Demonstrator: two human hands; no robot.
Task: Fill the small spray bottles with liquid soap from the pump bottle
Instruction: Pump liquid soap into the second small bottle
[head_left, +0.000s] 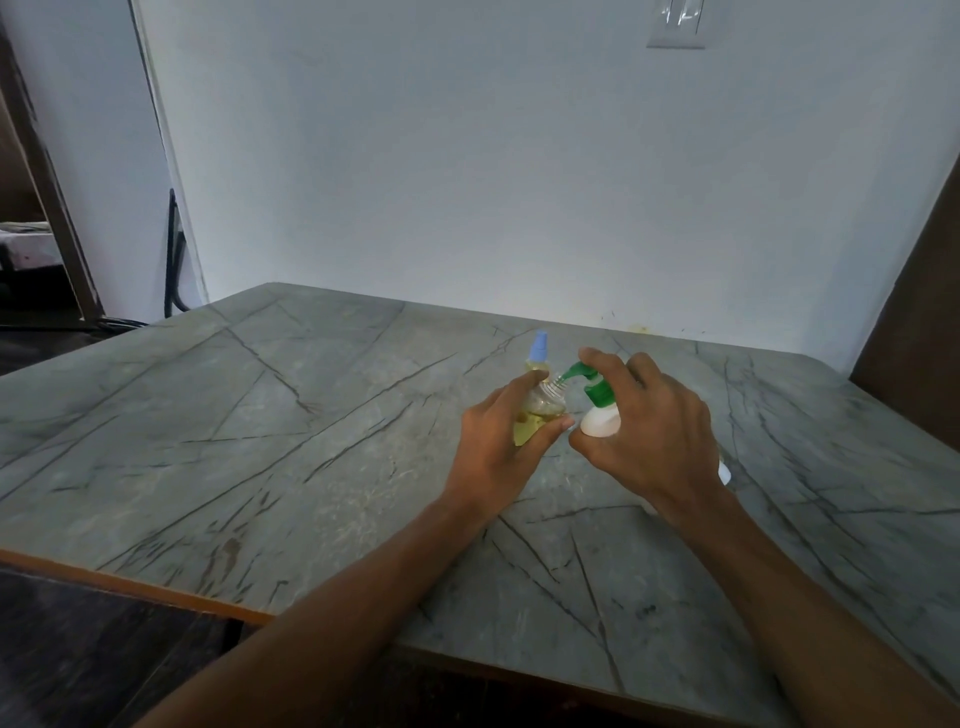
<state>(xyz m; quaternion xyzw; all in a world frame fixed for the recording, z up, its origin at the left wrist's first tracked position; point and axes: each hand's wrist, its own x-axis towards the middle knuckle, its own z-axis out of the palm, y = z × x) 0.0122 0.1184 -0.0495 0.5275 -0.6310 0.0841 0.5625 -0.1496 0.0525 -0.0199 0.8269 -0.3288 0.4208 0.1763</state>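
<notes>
On the grey, dark-veined stone worktop (260, 441) I see a blue-capped spray bottle (537, 349) standing just behind my left hand (498, 447), whose grip curls round an uncapped clear bottle (543, 408) part-full of yellow liquid. The green nozzle (574, 371) meets its threaded neck. My right hand (654, 436) has its grip wrapped round the smooth white pump bottle (600, 421).

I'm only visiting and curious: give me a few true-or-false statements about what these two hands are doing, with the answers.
1. The left hand holds a small clear bottle containing yellow liquid. True.
2. The green nozzle of the white pump bottle points away from it. False: it points at that bottle's open neck.
3. The right hand lies flat on the grey marbled table. False: it grips the white pump bottle.
4. A blue-capped small spray bottle stands behind the clear one. True.
</notes>
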